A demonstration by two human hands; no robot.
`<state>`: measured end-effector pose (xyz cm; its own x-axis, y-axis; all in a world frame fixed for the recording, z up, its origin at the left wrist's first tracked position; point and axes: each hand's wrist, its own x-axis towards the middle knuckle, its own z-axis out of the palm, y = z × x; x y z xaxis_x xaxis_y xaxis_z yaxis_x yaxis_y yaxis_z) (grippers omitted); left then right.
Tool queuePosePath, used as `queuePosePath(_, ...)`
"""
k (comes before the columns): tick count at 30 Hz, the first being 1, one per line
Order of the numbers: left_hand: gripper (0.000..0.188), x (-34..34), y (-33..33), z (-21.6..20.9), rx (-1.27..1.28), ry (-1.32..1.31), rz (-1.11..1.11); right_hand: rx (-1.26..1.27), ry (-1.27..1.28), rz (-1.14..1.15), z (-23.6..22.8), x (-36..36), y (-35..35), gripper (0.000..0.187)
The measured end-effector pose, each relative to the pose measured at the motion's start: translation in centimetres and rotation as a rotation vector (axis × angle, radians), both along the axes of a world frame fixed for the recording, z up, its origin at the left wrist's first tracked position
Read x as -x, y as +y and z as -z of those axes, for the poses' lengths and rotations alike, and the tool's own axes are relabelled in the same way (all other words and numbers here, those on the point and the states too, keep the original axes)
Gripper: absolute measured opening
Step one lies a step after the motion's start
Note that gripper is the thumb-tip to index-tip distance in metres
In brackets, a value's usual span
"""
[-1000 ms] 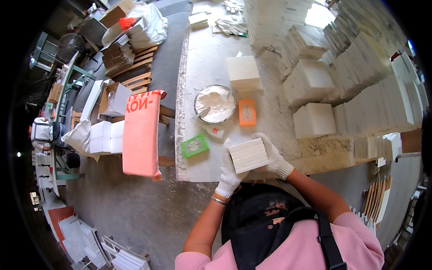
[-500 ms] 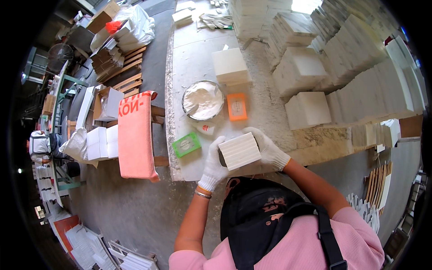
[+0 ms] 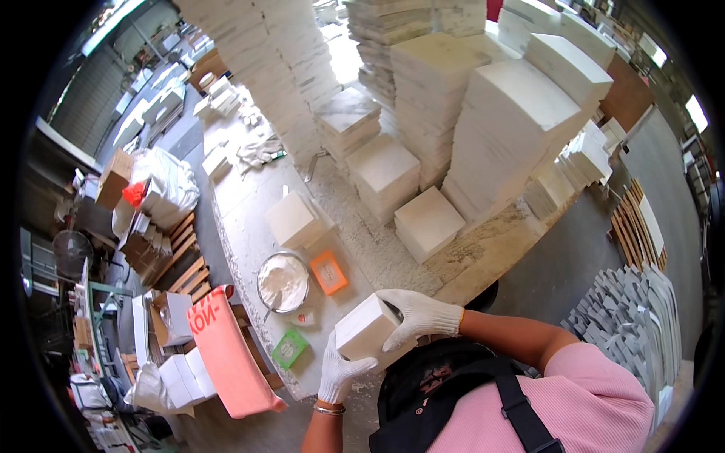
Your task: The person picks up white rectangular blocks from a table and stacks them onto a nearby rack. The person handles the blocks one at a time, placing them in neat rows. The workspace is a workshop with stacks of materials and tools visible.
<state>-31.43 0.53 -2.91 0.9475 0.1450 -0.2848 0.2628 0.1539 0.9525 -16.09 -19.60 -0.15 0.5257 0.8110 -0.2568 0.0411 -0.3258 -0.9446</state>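
Evidently, in the head view, both gloved hands were grasping one white block. The left hand (image 3: 343,371) held its near left corner, thumb along the near face; the right hand (image 3: 423,313) gripped its right end, fingers over the far edge. The white block (image 3: 366,328) sat tilted between them, over the near part of the tabletop (image 3: 351,264); contact underneath could not be told.

Left of the hands: a green box (image 3: 290,348), just beside the left hand. Beyond it and leftward: a small white bottle (image 3: 303,318), then a bowl (image 3: 258,285) of white paste (image 3: 285,276). Beyond the hands: an orange box (image 3: 328,272). Farther ahead and rightward: stacked pale slabs (image 3: 506,113).
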Motion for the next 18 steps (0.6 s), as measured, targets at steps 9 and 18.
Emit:
queuePosePath(9,0.062,-11.1,-3.3,-7.3,0.340,-0.027,0.149,-0.250,0.216,0.333,-9.1,-5.5,-4.5,0.074)
queuePosePath(18,0.025,-17.7,-5.1,-5.0,0.599,0.050,0.011,-0.176,-0.083,0.759,-8.9,-5.7,-8.6,0.078)
